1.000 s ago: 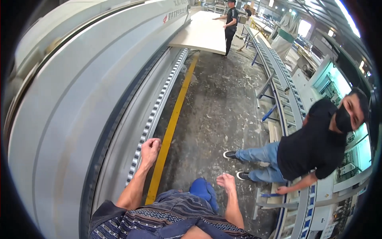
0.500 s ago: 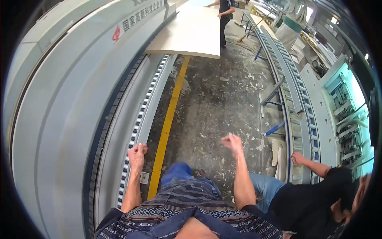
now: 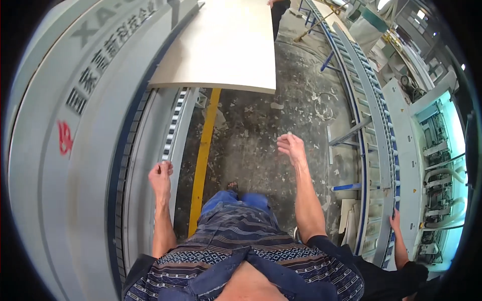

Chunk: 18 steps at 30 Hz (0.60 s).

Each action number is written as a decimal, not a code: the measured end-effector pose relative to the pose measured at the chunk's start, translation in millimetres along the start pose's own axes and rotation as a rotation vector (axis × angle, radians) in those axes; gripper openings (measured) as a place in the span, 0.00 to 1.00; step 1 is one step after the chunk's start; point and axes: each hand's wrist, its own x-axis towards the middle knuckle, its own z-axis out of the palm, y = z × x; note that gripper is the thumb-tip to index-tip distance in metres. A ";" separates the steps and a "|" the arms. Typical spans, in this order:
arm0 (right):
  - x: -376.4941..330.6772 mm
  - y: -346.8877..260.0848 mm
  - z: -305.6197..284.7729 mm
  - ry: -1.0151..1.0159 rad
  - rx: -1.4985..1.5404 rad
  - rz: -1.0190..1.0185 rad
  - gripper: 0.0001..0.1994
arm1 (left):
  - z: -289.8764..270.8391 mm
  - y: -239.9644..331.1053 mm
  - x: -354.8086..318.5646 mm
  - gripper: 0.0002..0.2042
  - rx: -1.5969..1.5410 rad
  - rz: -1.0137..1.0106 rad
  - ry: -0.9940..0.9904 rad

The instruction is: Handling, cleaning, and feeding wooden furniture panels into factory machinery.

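My left hand [image 3: 160, 173] is above the inner edge of a long grey machine's conveyor [image 3: 173, 123], its fingers curled in and nothing visible in them. Over the floor, to the right of the yellow line, my right hand [image 3: 291, 146] is raised with loosely bent fingers apart, holding nothing. Ahead of both hands a large pale board [image 3: 221, 50] lies flat across the far part of the conveyor, its near edge apart from my fingers. At the board's far right corner stands another person [image 3: 279, 12], cut off by the top of the view.
The machine's tall grey housing [image 3: 75, 190] walls off my left. A yellow line [image 3: 200, 170] runs along the scuffed floor [image 3: 251, 145]. On the right are a blue-framed roller conveyor [image 3: 359, 75], leaning board offcuts [image 3: 346, 215], a lit open machine [image 3: 442, 175] and a co-worker's arm [image 3: 399, 241].
I have moved forward along the machine, so the board appears nearer and larger. Both my hands sit further ahead. The co-worker on the right has dropped back toward the lower right edge.
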 end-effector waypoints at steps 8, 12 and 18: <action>246.5 -61.0 1.6 0.062 0.181 0.084 0.30 | 125.6 51.0 164.5 0.14 0.063 0.054 -0.109; 363.1 -82.8 25.7 -0.101 0.287 0.175 0.35 | 166.4 36.4 214.9 0.13 0.164 0.013 0.025; 453.1 -105.9 62.4 -0.123 0.183 0.134 0.33 | 241.4 24.4 271.9 0.12 -0.018 -0.134 0.320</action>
